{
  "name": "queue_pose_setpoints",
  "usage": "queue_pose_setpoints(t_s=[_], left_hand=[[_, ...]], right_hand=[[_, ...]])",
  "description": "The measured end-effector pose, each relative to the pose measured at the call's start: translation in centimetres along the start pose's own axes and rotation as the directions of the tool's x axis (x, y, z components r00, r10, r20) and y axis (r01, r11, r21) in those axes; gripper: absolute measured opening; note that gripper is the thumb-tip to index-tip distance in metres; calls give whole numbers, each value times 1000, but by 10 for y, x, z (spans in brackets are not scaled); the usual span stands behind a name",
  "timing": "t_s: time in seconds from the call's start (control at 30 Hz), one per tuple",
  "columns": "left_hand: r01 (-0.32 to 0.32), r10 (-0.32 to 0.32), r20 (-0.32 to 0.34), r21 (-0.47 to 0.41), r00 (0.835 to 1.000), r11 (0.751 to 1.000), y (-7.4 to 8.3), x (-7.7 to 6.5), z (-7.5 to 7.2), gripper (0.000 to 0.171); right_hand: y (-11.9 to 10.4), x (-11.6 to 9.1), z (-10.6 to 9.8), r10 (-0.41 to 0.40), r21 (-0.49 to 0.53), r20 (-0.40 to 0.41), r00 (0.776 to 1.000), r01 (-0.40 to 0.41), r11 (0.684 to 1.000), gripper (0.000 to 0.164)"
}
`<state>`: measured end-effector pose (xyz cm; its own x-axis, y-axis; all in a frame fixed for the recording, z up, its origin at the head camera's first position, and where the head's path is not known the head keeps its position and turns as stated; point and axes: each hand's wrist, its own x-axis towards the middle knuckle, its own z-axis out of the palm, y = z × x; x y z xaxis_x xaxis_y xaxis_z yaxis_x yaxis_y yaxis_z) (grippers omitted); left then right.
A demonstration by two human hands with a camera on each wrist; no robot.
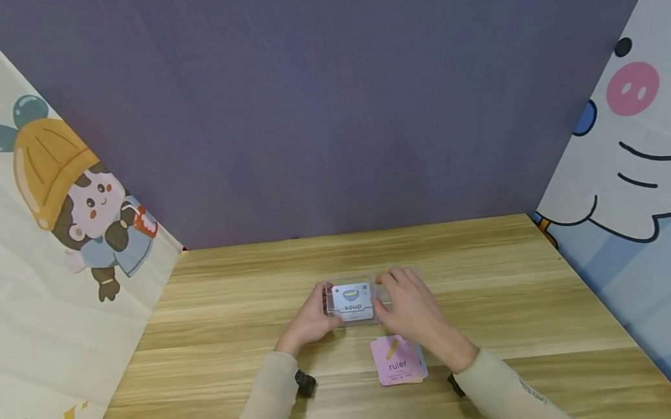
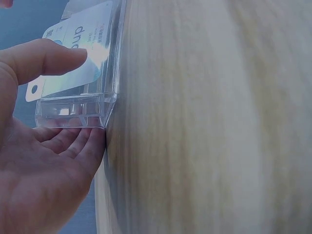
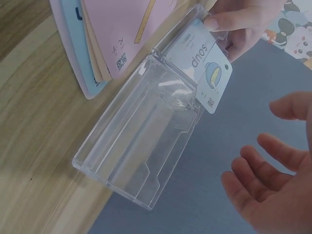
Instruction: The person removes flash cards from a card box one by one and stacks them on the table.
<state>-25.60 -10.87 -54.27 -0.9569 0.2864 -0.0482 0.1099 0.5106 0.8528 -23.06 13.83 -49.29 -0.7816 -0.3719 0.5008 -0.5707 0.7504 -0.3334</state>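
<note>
A clear plastic box (image 3: pixel 131 131), with its lid or second half folded out, lies on the table. Its left part holds a light blue card with "soup" and a bowl printed on it (image 1: pixel 352 300); in the right wrist view the card's edge sticks out beyond the box. My left hand (image 1: pixel 309 318) grips the box's left end, thumb (image 2: pixel 58 57) over the card and fingers against the end wall. Beside the right part, which shows no cards, hovers my right hand (image 3: pixel 273 180), fingers loosely bent and apart from the box.
A small fanned pile of cards, a pink "ruler" card (image 1: pixel 395 360) on top, lies on the wooden table (image 1: pixel 216 347) just in front of the box. A dark panel (image 1: pixel 328 106) stands at the back. Printed cloths (image 1: pixel 23 257) flank both sides.
</note>
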Motion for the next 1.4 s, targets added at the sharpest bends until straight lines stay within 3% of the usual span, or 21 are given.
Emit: queue_pose_setpoints(t_s=[1.4], left_hand=[[-14,15,11,-19,1000,1000,-3,1,-1,77]], right_hand=[[-1,21,13,54,10,45,997,-55,998,34]])
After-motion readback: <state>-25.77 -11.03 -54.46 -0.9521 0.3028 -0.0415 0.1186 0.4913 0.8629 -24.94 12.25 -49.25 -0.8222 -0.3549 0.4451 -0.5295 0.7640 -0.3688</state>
